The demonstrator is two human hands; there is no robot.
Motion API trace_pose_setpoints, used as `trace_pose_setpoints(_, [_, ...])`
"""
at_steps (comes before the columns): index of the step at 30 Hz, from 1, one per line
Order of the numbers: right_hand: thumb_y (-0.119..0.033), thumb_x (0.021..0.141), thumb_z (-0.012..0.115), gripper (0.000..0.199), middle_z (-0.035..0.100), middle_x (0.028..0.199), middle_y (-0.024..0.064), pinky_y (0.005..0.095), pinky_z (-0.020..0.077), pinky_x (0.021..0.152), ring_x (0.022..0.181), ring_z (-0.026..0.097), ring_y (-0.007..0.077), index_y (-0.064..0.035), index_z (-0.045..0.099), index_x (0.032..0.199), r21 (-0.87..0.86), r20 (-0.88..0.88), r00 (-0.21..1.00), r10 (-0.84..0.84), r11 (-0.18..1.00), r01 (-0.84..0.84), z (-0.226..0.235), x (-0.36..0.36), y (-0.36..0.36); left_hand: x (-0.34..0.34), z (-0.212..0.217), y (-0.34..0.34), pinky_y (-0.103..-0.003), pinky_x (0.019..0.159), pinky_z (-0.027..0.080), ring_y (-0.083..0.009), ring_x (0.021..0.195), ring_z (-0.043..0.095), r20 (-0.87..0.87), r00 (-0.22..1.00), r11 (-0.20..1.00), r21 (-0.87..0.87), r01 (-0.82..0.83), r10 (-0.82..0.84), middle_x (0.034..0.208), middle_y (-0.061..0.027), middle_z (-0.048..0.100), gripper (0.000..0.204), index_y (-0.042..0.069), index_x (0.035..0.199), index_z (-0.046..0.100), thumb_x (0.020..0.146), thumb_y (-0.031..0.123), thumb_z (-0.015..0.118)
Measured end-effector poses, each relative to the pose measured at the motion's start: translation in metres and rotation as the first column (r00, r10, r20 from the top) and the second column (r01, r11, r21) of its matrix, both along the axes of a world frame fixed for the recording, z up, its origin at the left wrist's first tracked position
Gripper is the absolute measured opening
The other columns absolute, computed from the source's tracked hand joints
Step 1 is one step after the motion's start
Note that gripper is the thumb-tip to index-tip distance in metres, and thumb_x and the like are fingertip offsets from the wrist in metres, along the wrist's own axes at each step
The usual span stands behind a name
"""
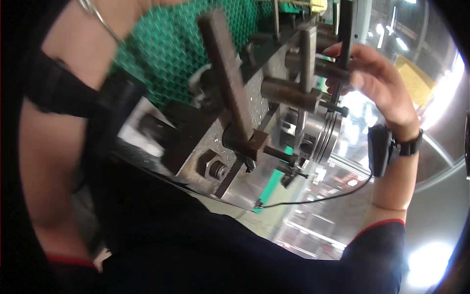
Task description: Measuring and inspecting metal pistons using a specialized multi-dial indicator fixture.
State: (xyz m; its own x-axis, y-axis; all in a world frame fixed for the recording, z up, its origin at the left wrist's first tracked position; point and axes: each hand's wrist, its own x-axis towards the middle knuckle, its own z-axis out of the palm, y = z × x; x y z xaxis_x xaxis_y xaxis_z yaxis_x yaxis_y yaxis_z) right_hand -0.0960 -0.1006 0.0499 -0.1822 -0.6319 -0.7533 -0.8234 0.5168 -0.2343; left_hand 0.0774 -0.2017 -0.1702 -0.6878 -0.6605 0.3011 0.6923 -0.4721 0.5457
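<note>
The right hand (pixel 379 83) is at the far part of the steel fixture (pixel 254 93), over its right edge, half curled around a dark upright bar (pixel 345 34). Its fingers pass behind the bar and show on the other side, and its thumb lies close to the near face; blur keeps me from telling whether it grips firmly or only rests there. The bar lies just left of the palm, its long axis nearly upright and crossing the fingers

The right hand is clearly the nearer one: the left forearm (pixel 51 161) runs up beyond the fixture's left edge, and the left hand (pixel 152 3) is mostly cut off at the top, so I cannot tell how open it is or what it holds

Below the right hand, beside the fixture's right edge, sits a grooved metal piston (pixel 323 137), apart from the fingers. Nearer, a pale bar (pixel 307 54) stands upright through a round sleeve (pixel 289 94), and a thick brown bar (pixel 226 68) leans left above the near end. A hex nut (pixel 208 161) on a threaded stud (pixel 218 171) lies by the near corner, and green mesh (pixel 171 49) spreads past the left edge
</note>
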Motion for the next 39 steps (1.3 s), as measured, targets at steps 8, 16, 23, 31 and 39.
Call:
trace_pose_setpoints(8, [-0.037,0.088,0.069,0.062,0.064,0.113,0.0151,0.0358,0.0485,0.090,0.105,0.063,0.0246,0.0046,0.049,0.129,-0.439,0.034,0.912,-0.408,0.814,0.381,0.098,-0.015,0.179,-0.012,-0.015,-0.021,-0.025,0.061,0.050,-0.0098,0.063,0.058,0.404,0.901,0.986,-0.015,-0.169,0.160,0.090,-0.0111,0.068,0.031,-0.001,0.117,0.057,0.099,0.021,0.046])
trace_pose_setpoints(16, [-0.016,0.094,0.057,0.032,0.067,0.107,0.0126,0.0334,0.0494,0.083,0.093,0.065,0.0209,0.0014,0.055,0.120,-0.421,0.385,0.480,-0.789,0.313,0.852,0.044,0.033,0.338,-0.026,0.038,0.004,-0.020,0.037,0.037,-0.0057,0.044,0.044,0.867,0.411,0.794,-0.029,0.607,-0.283,0.081,-0.0036,0.060,0.032,0.004,0.116,0.063,0.099,0.027,0.048])
trace_pose_setpoints(23, [-0.014,0.094,0.057,0.029,0.067,0.106,0.0113,0.0316,0.0498,0.081,0.093,0.065,0.0193,0.0008,0.057,0.120,-0.316,0.475,0.288,-0.832,0.145,0.938,0.010,0.092,0.363,-0.034,0.044,-0.005,-0.022,0.040,0.036,-0.0056,0.046,0.043,0.852,0.395,0.765,0.009,0.644,-0.342,0.079,-0.0052,0.062,0.033,0.000,0.117,0.059,0.098,0.026,0.048])
trace_pose_setpoints(31, [-0.016,0.096,0.057,0.031,0.067,0.106,0.0109,0.0303,0.0501,0.080,0.092,0.065,0.0176,0.0008,0.056,0.121,-0.332,0.471,0.197,-0.860,0.035,0.943,0.007,0.112,0.372,-0.037,0.045,-0.007,-0.021,0.042,0.033,-0.0050,0.050,0.042,0.856,0.369,0.731,0.016,0.682,-0.362,0.075,-0.0010,0.061,0.032,0.003,0.114,0.061,0.098,0.027,0.048])
trace_pose_setpoints(39, [-0.014,0.095,0.057,0.031,0.067,0.105,0.0107,0.0294,0.0507,0.081,0.091,0.065,0.0166,0.0012,0.056,0.122,-0.310,0.484,0.136,-0.865,-0.024,0.950,-0.005,0.119,0.362,-0.038,0.018,-0.008,-0.027,0.061,0.044,-0.0092,0.064,0.050,0.893,0.445,0.596,-0.324,0.734,-0.064,0.081,-0.0014,0.064,0.033,0.003,0.106,0.066,0.096,0.029,0.048])
